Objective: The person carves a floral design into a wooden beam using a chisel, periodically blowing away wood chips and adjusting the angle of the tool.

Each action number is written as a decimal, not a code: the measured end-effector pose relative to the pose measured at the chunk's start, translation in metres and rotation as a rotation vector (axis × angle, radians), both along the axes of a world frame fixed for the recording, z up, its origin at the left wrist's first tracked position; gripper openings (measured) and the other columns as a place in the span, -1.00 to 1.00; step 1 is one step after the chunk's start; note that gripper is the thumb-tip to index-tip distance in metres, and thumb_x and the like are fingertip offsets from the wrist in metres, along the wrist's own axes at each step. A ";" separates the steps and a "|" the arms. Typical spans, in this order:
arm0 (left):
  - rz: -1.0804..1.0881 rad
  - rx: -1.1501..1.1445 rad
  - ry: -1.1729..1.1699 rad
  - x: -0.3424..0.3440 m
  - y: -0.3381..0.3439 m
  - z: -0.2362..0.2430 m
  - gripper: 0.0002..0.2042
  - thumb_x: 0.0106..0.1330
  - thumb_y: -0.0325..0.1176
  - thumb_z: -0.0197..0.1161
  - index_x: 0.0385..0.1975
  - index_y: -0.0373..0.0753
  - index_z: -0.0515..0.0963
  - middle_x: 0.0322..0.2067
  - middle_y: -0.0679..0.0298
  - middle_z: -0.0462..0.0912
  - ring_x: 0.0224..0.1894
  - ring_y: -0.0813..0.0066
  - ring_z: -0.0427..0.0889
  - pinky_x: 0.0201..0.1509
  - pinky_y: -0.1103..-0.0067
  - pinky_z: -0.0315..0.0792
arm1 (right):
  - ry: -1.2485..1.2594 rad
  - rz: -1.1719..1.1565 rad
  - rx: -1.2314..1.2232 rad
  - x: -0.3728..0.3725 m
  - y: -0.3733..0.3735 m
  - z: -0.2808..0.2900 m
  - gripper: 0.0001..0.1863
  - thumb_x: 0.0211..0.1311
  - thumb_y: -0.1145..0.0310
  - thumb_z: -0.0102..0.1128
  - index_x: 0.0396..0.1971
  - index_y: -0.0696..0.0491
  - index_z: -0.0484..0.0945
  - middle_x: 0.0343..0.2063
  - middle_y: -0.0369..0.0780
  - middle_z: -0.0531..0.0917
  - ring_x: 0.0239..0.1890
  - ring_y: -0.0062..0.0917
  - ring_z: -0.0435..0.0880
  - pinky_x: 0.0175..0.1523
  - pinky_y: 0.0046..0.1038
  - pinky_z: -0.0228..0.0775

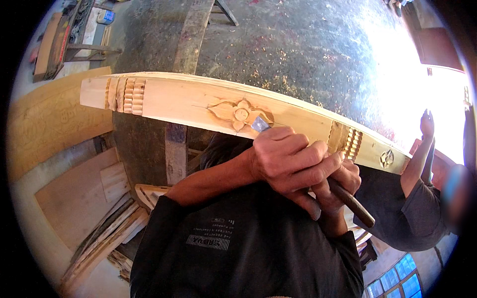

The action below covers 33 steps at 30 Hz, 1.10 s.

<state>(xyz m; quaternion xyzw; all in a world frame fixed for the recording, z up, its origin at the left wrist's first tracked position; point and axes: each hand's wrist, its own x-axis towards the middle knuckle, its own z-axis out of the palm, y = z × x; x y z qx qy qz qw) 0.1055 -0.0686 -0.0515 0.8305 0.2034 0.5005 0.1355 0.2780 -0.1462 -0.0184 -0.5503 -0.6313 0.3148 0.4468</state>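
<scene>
Pale wood beam (174, 99); left hand (289, 160) — fingers clamped round chisel (353, 202) near blade (260, 124) (likely for steering) — right hand (348, 175), partly hidden, seemingly closed round handle, probably for push.

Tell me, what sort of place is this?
It looks like a woodcarving workshop. You can see a long wooden beam with a flower carved into it, a chisel right by that flower, and long wooden strips piled on the left.
</scene>
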 end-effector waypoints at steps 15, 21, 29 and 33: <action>0.028 -0.010 0.054 -0.006 0.000 0.004 -0.39 0.22 0.20 0.32 0.11 -0.14 0.73 -0.21 0.33 0.77 -0.47 0.61 0.58 -0.44 0.61 0.32 | -0.057 0.081 0.082 0.001 0.005 -0.004 -0.84 0.13 0.39 0.50 -0.45 0.15 0.71 -0.58 -0.18 0.70 -0.60 -0.40 0.72 -0.47 -0.39 0.50; 0.000 0.083 0.026 0.005 -0.004 0.003 -0.46 0.36 0.15 0.30 0.18 -0.09 0.69 0.01 0.31 0.77 -0.33 0.56 0.61 -0.28 0.59 0.40 | 0.134 -0.215 0.101 -0.013 -0.003 -0.013 -0.69 0.20 0.26 0.42 -0.47 0.25 0.70 -0.57 -0.15 0.72 -0.57 -0.42 0.73 -0.39 -0.40 0.55; 0.003 -0.013 0.110 0.009 -0.009 0.002 -0.31 0.40 0.36 0.22 0.24 -0.10 0.67 0.06 0.26 0.77 -0.37 0.55 0.56 -0.31 0.57 0.35 | -0.101 -0.105 -0.296 0.030 -0.061 -0.034 -0.56 0.35 0.20 0.47 0.15 0.04 0.70 0.15 -0.09 0.68 0.23 -0.12 0.62 0.29 -0.04 0.49; 0.037 -0.004 0.138 0.012 -0.009 0.000 -0.23 0.34 0.45 0.23 0.27 -0.11 0.67 0.09 0.25 0.77 -0.40 0.56 0.53 -0.33 0.56 0.32 | 0.084 -0.156 -0.432 0.029 -0.044 -0.014 -0.66 0.29 0.35 0.49 0.02 0.12 0.73 -0.03 -0.10 0.73 0.13 -0.20 0.69 0.19 -0.17 0.57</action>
